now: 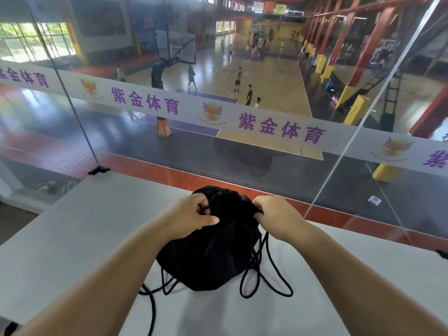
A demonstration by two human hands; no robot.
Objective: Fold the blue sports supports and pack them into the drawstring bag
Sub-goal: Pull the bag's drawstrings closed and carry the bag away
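- Head view: a black drawstring bag (213, 248) sits bulging on the white desk (72, 238), close to the desk's far edge and roughly midway between the two forearms.
- The left hand (191, 218) is closed on the gathered mouth of the bag from the left, thumb laid across the fabric, a bit of cord showing between the fingers.
- The right hand (276, 214) is closed on the bag's mouth from the right, fingers curled into the cloth.
- Black cords (266, 280) trail off the bag in loose loops over the desk, on both the left and right sides.
- No blue supports can be seen; the bag's mouth is bunched tight.
- Beyond the desk stands a glass barrier (242, 122) with a banner of purple lettering, and a basketball court (266, 76) below with people on it.
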